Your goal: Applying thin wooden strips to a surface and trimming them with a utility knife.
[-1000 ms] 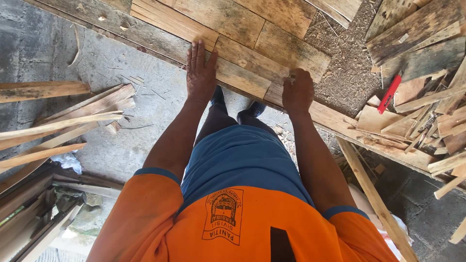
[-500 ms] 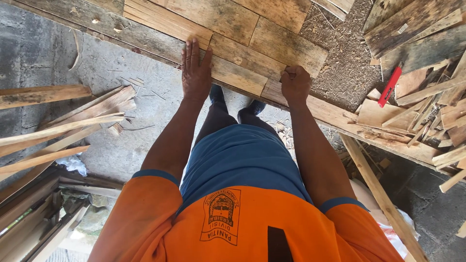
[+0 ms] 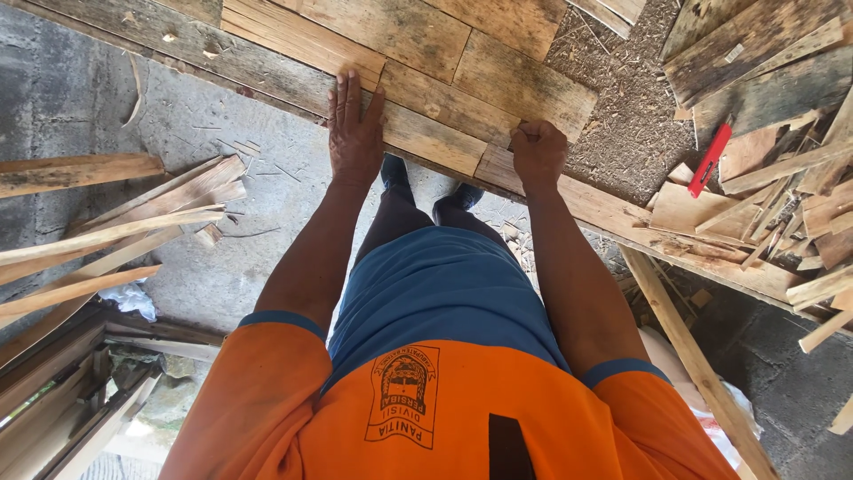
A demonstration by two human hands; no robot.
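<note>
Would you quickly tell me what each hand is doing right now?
Left hand: open, flat on the wooden plank.
Right hand: closed on the plank's edge.

Your right hand (image 3: pixel 538 153) curls its fingertips out of sight over the plank (image 3: pixel 435 140) edge — the far boards (image 3: pixel 418 31) run off the frame's top, offcuts (image 3: pixel 800 213) off the right.

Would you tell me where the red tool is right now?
The red tool lies at the upper right of the head view, on sawdust beside the wood scraps, right of the right hand.
</note>
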